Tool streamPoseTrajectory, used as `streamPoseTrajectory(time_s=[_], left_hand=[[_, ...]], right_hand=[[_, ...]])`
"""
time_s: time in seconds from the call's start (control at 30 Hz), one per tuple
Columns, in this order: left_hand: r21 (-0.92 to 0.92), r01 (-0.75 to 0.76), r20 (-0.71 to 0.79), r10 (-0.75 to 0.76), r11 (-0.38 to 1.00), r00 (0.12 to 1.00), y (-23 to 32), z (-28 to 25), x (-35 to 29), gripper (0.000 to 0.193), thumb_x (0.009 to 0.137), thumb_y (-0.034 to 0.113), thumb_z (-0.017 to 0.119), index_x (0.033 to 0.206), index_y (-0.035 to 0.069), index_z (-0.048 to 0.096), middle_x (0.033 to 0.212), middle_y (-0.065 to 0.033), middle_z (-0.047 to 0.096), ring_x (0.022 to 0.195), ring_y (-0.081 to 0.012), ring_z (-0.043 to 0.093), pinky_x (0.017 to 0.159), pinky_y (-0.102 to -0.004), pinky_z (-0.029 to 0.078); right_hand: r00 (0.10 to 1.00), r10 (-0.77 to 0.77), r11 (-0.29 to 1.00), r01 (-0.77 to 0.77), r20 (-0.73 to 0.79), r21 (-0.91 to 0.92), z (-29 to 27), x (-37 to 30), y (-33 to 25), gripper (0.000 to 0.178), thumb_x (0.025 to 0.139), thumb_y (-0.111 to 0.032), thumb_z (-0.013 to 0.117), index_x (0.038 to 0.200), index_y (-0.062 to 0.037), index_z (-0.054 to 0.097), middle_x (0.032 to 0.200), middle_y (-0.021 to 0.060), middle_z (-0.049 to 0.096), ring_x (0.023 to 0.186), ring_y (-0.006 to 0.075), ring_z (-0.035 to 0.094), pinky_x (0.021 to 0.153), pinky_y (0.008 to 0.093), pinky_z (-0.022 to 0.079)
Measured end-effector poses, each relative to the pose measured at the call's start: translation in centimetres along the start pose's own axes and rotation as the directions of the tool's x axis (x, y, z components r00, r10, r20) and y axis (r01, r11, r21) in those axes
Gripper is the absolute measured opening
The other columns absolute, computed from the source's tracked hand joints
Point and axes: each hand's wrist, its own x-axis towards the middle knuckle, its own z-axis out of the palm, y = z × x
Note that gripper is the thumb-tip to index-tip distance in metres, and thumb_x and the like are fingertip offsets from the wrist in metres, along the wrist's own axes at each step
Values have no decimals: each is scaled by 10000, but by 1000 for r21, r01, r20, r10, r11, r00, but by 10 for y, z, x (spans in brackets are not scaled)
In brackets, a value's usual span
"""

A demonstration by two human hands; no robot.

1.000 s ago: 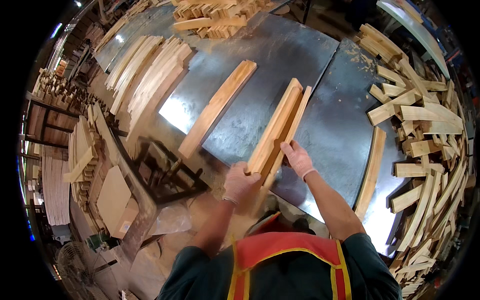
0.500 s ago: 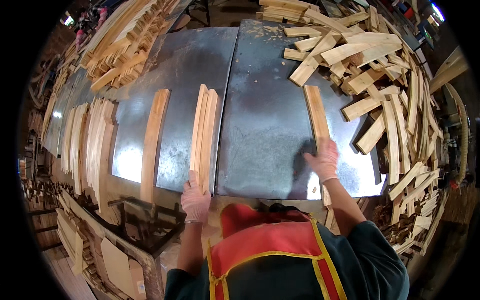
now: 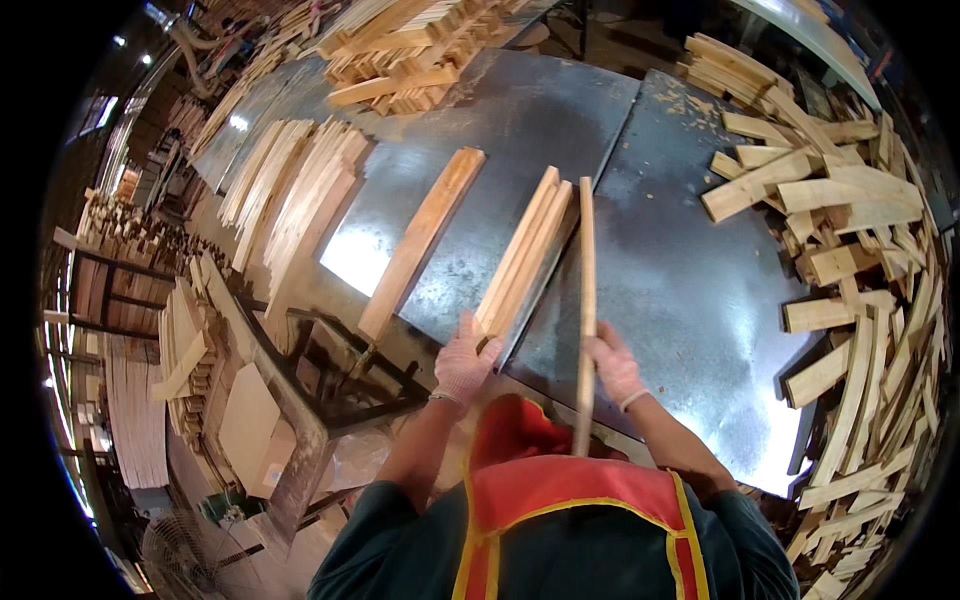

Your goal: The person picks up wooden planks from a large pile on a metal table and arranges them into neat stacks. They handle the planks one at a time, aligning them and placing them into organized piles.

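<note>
One board moved beside one plank bundle, right hand clasping board, left hand clasping bundle's near end

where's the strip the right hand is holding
In the head view, the strip is just right of centre, held in the right hand, immediately right of the side-by-side strips at the left hand.

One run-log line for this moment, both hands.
left hand: at near end of side-by-side wooden slats | right hand: gripping single wooden slat | metal tabletop: beneath | loose plank pile: right side
</note>
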Motion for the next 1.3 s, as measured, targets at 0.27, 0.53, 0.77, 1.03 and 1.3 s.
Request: streamPoseTrajectory(time_s=[0.27,0.53,0.77,1.03,1.3], left_hand=[[-260,-12,290,90,965,953,-13,-54,11,762,970,566,562,1558,92,466,1450,-233,592,1357,-401,553,1138,-461,423],[248,110,-308,-29,963,951,-197,-83,92,870,705,381,808,1442,48,488,1334,-216,630,1260,-419,565,1054,-496,482],[-773,282,279,-95,568,956,-96,-112,61,482,808,60,615,1283,-10,580,730,17,509,591,-100,455,502,-293,391],[-579,269,810,504,770,300,106,-87,-32,455,974,193,656,1370,-26,607,1123,-139,718,854,-232,714,797,-394,597],[-411,186,904,426,893,-47,289,18,-113,377,926,230,711,1232,10,693,1191,-121,730,979,-246,736,835,-381,601]], right_hand=[[952,107,729,121,287,-674,117,34,-45,405,948,-338,643,1228,-48,615,1024,220,623,1022,359,662,846,423,534],[925,323,834,-178,202,-522,59,6,-3,697,961,-456,654,1508,-42,533,1487,205,596,1385,325,559,1135,362,436],[970,-62,667,215,235,-713,26,-30,23,329,965,-308,621,1252,-152,662,1402,148,597,1257,325,586,1067,400,487],[983,182,910,-175,-17,-377,-34,-79,-10,529,960,-405,593,1411,-129,627,1433,180,633,1320,349,594,1137,427,444],[942,69,993,-97,-328,-71,-192,-171,78,590,933,-436,627,1416,-98,621,1405,217,651,1300,366,619,1090,422,478]])
